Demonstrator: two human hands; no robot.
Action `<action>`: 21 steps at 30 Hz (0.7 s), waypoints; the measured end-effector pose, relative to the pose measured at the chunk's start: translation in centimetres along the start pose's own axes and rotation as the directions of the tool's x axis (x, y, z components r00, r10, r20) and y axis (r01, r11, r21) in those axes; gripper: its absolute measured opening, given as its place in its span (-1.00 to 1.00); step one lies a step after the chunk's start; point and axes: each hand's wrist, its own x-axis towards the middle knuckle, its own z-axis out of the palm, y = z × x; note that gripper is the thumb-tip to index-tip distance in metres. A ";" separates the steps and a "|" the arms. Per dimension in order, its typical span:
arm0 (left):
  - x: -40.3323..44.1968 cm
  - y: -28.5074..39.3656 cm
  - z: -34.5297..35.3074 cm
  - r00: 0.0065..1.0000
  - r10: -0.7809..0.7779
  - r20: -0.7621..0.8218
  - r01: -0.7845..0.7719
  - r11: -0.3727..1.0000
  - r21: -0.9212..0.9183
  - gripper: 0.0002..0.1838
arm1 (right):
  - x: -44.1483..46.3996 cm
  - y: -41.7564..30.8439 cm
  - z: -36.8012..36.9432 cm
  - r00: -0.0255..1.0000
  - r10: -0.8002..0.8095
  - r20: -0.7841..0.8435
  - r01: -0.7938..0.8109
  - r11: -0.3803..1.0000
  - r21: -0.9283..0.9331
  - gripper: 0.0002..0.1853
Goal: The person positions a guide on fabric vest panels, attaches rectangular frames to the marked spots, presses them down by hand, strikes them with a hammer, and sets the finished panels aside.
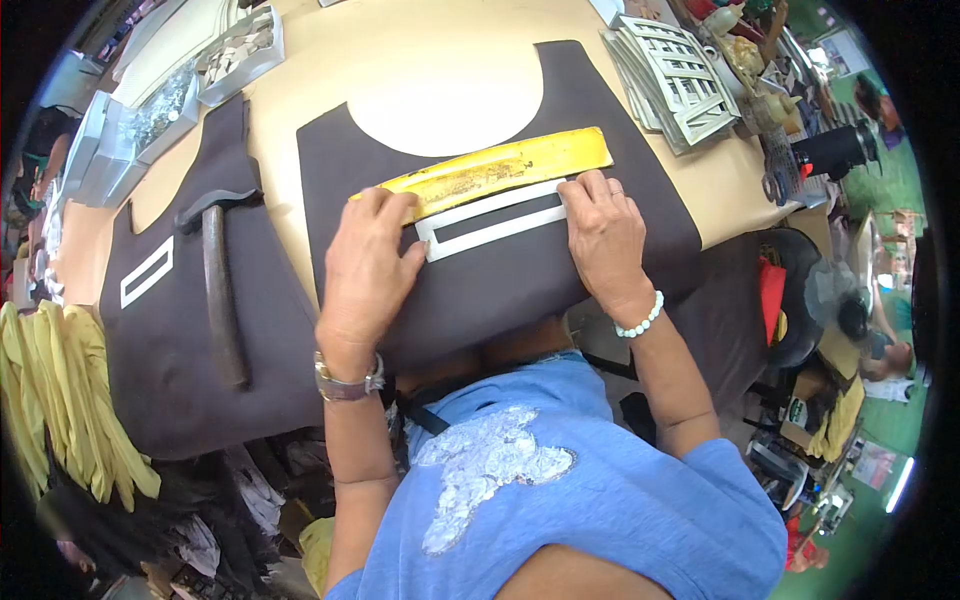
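Observation:
A white rectangular frame (495,222) lies on a dark fabric piece (460,300) in the middle of the table. Along its far edge rests a curved yellow strip (500,170) with worn marks. My left hand (368,265) has its fingertips on the left end of the yellow strip, its thumb by the frame's left end. The fingers of my right hand (606,235) are bent together at the frame's right end, near the strip. What lies beneath those fingertips is hidden. To the left, a hammer (220,290) rests on another dark piece (170,370), beside a second white frame (147,272).
Boxes of small parts (238,55) stand at the back left. Stacked slotted cards (680,80) lie at the back right, with scissors (775,182) nearby. Yellow cloth (70,390) hangs at the left edge. Other people are in the background on both sides.

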 end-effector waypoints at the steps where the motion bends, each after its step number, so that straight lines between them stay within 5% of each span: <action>1: -0.6 0.4 0.5 0.999 0.018 -0.030 -0.017 1.000 0.015 -0.66 | -0.1 0.2 -0.2 1.000 -0.004 -0.003 0.004 0.997 0.077 -0.90; 3: -1.9 0.1 2.2 0.981 0.183 -0.064 -0.171 0.972 0.159 -0.64 | 0.1 1.2 -0.5 1.000 -0.016 -0.019 0.020 0.973 0.229 -0.87; 6: -3.9 0.6 3.4 0.975 0.191 -0.111 -0.156 0.951 0.268 -0.63 | 0.6 2.7 -0.8 0.995 0.087 -0.044 -0.075 0.971 0.226 -0.82; 9: -5.0 0.8 3.8 0.980 0.159 -0.123 -0.112 0.940 0.322 -0.58 | 0.5 -1.9 -0.5 0.961 -0.069 -0.267 0.145 0.950 0.277 -0.73; 11: -5.4 0.6 4.1 0.991 0.108 -0.075 -0.085 0.960 0.266 -0.54 | -0.5 -6.3 1.0 0.953 -0.220 -0.210 0.281 0.900 0.333 -0.61; 13: -5.3 0.4 4.2 0.988 0.120 -0.099 -0.091 0.961 0.260 -0.53 | -1.3 -9.7 1.5 0.976 -0.206 -0.062 0.208 0.823 0.528 -0.49; 21: -5.1 0.8 3.8 0.992 0.119 -0.049 -0.093 0.923 0.373 -0.54 | -1.6 -8.2 1.3 0.982 -0.162 0.100 0.090 0.856 0.508 -0.39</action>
